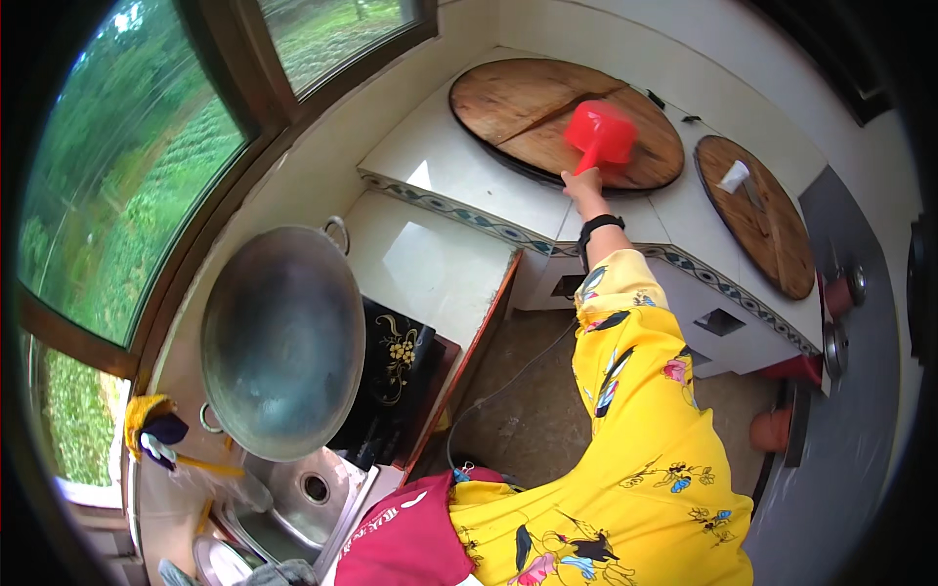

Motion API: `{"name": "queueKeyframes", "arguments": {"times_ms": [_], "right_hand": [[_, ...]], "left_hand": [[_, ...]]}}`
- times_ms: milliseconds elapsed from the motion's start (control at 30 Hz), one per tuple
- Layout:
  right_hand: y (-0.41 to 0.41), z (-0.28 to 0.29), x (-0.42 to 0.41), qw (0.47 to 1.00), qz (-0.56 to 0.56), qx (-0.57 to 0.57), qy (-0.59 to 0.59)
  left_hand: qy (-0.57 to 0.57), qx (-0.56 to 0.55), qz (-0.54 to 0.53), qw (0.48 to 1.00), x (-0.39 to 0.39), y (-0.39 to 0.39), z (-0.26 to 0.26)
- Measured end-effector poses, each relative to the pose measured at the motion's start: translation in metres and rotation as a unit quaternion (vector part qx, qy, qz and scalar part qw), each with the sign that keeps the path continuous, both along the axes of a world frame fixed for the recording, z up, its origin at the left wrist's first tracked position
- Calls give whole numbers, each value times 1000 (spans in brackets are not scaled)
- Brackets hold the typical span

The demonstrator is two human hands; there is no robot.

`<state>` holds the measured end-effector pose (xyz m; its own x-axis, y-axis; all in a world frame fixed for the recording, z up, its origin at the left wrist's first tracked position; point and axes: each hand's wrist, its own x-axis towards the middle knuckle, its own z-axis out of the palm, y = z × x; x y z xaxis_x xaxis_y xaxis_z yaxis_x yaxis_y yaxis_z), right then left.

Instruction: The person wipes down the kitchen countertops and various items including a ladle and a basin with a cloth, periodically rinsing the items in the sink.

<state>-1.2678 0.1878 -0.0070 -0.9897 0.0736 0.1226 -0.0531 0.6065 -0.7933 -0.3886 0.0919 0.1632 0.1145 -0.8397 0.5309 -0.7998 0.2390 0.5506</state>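
Note:
My right hand (pixel 584 189), with a black band around its wrist, grips the handle of a red plastic water dipper (pixel 604 132). The dipper is blurred and overlaps the large round wooden lid (pixel 506 99) on the tiled stove; whether they touch is unclear. Out of view is my left hand. Left of my outstretched arm, a large metal wok (pixel 286 344) with two ring handles sits over a black cooktop (pixel 388 366) with a gold flower pattern.
A smaller wooden lid (pixel 740 227), bearing a white object (pixel 733 176), lies at the right. A steel sink (pixel 289 505) is below the wok, near a yellow cloth item (pixel 150 417). A cable (pixel 506 384) crosses the floor. Windows (pixel 139 168) line the left side.

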Motion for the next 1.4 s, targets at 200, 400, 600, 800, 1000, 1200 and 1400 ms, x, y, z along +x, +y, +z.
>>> {"name": "queueKeyframes", "arguments": {"times_ms": [200,400,600,800,1000,1200,1400], "right_hand": [[-18,-28,-11,971,126,-176,103],[-15,-54,-40,950,160,-267,-21],[-69,-8,19,957,132,-210,152],[-48,151,284,735,521,-434,3],[-61,161,547,300,886,-218,-277],[-130,52,690,366,874,-196,-254],[-128,15,730,465,744,-244,-414]], "left_hand": [[25,12,4,1000,-3,18,16],[6,80,111,991,12,19,-2],[74,6,98,992,179,32,-71],[266,78,120,953,53,19,-24],[445,87,50,890,49,39,-48],[347,232,-295,859,-11,19,-58],[262,239,-133,926,76,14,-97]]}}
